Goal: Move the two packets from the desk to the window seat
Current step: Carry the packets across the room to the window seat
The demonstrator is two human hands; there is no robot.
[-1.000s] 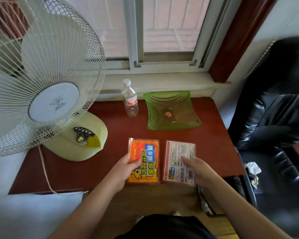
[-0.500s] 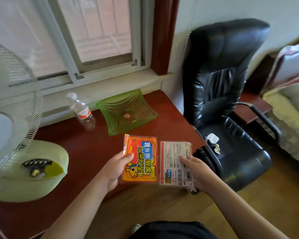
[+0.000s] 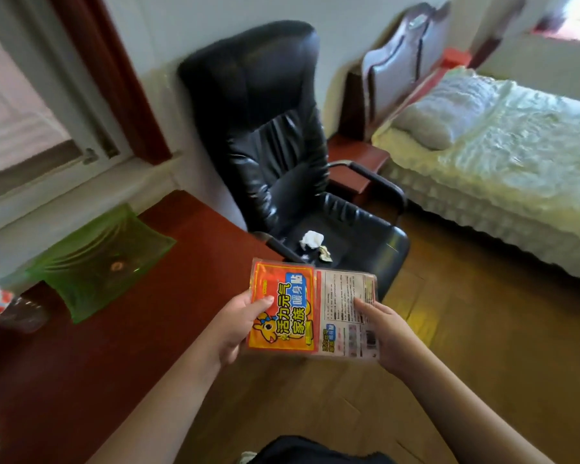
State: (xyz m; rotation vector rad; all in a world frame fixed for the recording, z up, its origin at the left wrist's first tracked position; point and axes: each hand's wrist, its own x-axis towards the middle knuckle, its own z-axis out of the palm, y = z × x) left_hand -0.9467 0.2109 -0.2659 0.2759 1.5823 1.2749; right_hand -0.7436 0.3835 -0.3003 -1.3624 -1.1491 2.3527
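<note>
My left hand (image 3: 236, 324) grips the orange packet (image 3: 283, 311) with yellow characters by its left edge. My right hand (image 3: 387, 333) grips the white printed packet (image 3: 344, 304) by its right edge. Both packets are lifted side by side in the air, off the right front corner of the red-brown desk (image 3: 121, 323), over the wooden floor. The window (image 3: 21, 128) and its pale sill (image 3: 74, 199) are at the far left. A window seat cannot be made out.
A black leather office chair (image 3: 282, 145) stands just beyond the packets, with crumpled tissue (image 3: 311, 239) on its seat. A green glass dish (image 3: 91, 259) and a plastic bottle (image 3: 4, 306) sit on the desk. A bed (image 3: 503, 169) fills the right side.
Both packets have been lifted off the desk and carried right, past the desk's corner. My view has swung right, so the fan is almost gone and the chair and bed show.
</note>
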